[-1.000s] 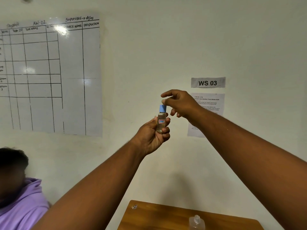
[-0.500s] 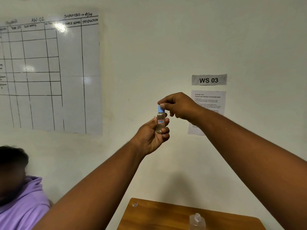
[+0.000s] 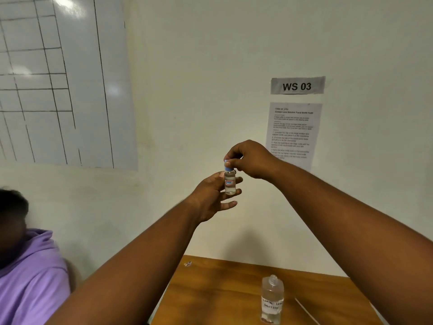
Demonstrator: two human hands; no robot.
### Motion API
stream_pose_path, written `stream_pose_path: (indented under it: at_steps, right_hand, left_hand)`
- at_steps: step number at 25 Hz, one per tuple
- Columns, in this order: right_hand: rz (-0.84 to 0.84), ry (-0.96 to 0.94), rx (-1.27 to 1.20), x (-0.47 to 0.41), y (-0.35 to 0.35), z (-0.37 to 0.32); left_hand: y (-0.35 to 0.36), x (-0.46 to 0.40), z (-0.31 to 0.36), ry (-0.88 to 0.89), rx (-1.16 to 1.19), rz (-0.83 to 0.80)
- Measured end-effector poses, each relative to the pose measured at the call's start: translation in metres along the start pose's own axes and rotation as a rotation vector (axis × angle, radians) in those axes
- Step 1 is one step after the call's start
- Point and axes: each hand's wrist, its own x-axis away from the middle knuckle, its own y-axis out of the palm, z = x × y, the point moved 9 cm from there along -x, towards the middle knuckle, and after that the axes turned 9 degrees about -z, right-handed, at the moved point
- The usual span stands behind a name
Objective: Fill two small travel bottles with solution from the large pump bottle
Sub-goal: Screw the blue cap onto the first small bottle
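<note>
A small clear travel bottle [image 3: 229, 184] with a blue cap and a red-and-blue label is held upright in the air, above the table's far edge. It holds clear liquid. My right hand [image 3: 251, 160] pinches the blue cap from above. My left hand [image 3: 214, 195] lies behind and beside the bottle with its fingers stretched out, touching it. The large clear bottle [image 3: 271, 299], without a cap and with a handwritten label, stands on the wooden table [image 3: 210, 292] below my right forearm. A little liquid shows at its bottom.
A person in a purple hoodie [image 3: 28, 277] sits at the lower left. On the wall hang a whiteboard grid [image 3: 58, 78], a "WS 03" sign [image 3: 297, 86] and a printed sheet [image 3: 293, 130]. A thin white strip [image 3: 304, 309] lies on the table right of the large bottle.
My right hand came down and closed on the blue cap. My left hand's fingers, curled round the bottle before, have straightened. The view has tilted down, showing more of the table.
</note>
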Motion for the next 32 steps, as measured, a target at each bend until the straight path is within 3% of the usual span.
stream_pose_path:
  at_steps: [5,11,17,20,27,32]
  right_hand:
    - [-0.065,0.124,-0.011,-0.003,0.076,0.086]
    - [-0.163,0.334,-0.131,0.019,0.221,0.209]
    - [-0.241,0.512,-0.215,0.067,0.371,0.303]
    - [-0.272,0.587,-0.249,0.090,0.422,0.333]
    - [-0.282,0.704,-0.268,0.113,0.481,0.376]
    - [-0.267,0.702,-0.282,0.112,0.484,0.381]
  left_hand:
    - [-0.055,-0.007,-0.079,-0.103,-0.198,0.244]
    - [-0.111,0.006,-0.220,-0.272,-0.385,0.268]
    - [-0.180,0.048,-0.363,-0.557,-0.776,0.162]
    - [-0.206,0.070,-0.417,-0.703,-0.840,0.156]
    - [-0.224,0.080,-0.464,-0.850,-1.206,-0.025]
    - [-0.228,0.074,-0.477,-0.847,-1.223,-0.067]
